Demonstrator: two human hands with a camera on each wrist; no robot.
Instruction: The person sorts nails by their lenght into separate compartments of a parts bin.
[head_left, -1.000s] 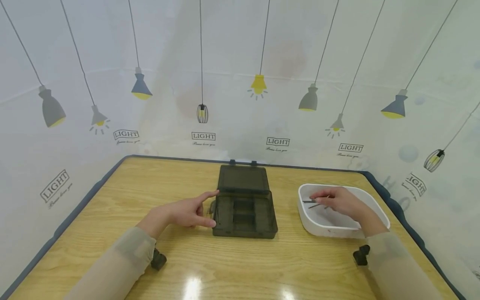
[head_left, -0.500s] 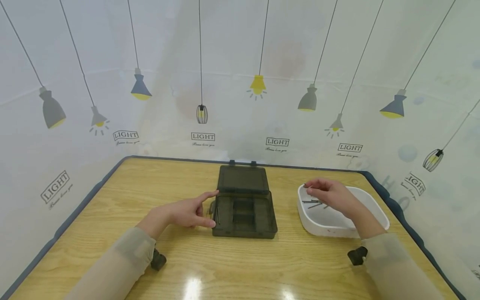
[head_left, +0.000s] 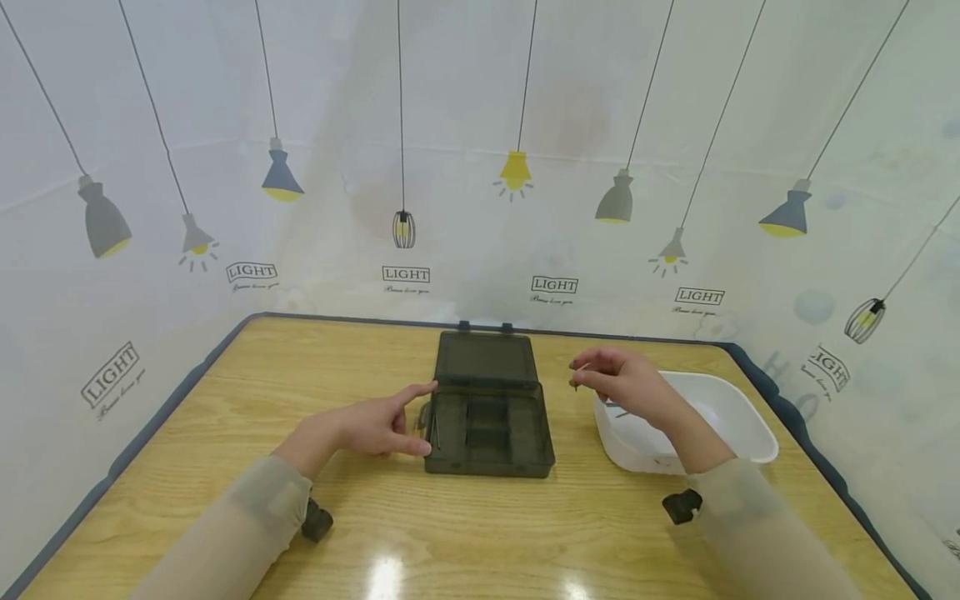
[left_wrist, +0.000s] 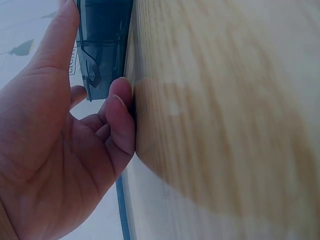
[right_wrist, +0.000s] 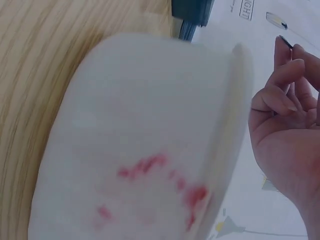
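A dark translucent plastic case (head_left: 489, 429) lies with its lid (head_left: 486, 358) tilted back. Along its left compartment lies a thin dark nail-like piece (head_left: 437, 429). My left hand (head_left: 367, 425) touches the case's left edge with extended index finger and thumb; in the left wrist view its other fingers are curled beside the case. Between fingertips and thumb, my right hand (head_left: 626, 387) pinches a small dark nail-like piece (right_wrist: 285, 42), above the table between case and basin. A few thin dark pieces (head_left: 617, 409) lie inside the white basin (head_left: 731, 408), partly hidden by that hand.
The wooden table (head_left: 480, 533) has a dark blue border along its edges. A patterned sheet with printed lamps (head_left: 480, 167) rises behind and beside it. Red marks (right_wrist: 145, 165) show on the basin's outer wall.
My right hand has risen out of the basin and moved left past its rim, with the small nail-like piece in its fingers. The left hand and the case stay where they were.
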